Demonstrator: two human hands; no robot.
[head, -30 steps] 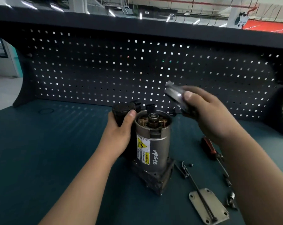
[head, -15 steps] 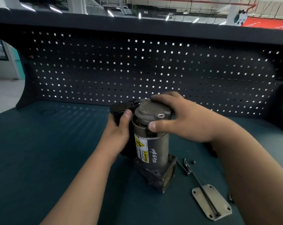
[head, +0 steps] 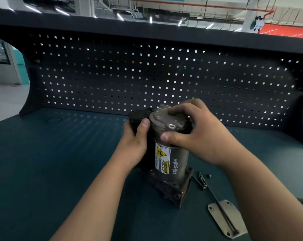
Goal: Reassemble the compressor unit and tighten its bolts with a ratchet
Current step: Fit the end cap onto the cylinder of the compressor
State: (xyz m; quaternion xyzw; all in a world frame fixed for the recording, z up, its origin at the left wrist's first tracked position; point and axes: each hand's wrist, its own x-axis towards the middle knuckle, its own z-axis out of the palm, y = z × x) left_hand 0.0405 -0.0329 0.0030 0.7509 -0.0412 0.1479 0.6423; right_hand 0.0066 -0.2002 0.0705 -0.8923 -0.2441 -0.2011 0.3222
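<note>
The compressor unit (head: 171, 162) stands upright on the teal bench, a grey cylinder with a yellow warning label on a dark square base. A grey metal end cap (head: 162, 120) with bolt holes sits on top of the cylinder. My right hand (head: 196, 131) grips that cap, fingers over its top and thumb against its front rim. My left hand (head: 135, 143) holds the black housing (head: 138, 117) on the unit's left side, thumb up against the cylinder. No ratchet is in view.
A flat metal plate (head: 225, 217) with corner holes lies at the lower right, with long thin bolts (head: 215, 195) across it and small screws (head: 202, 178) beside the base. A dark pegboard wall (head: 147, 80) closes the bench's back.
One second ago my right hand held the cap in the air above the open motor top. It has since set the cap onto the cylinder and now grips it there. My left hand stayed.
</note>
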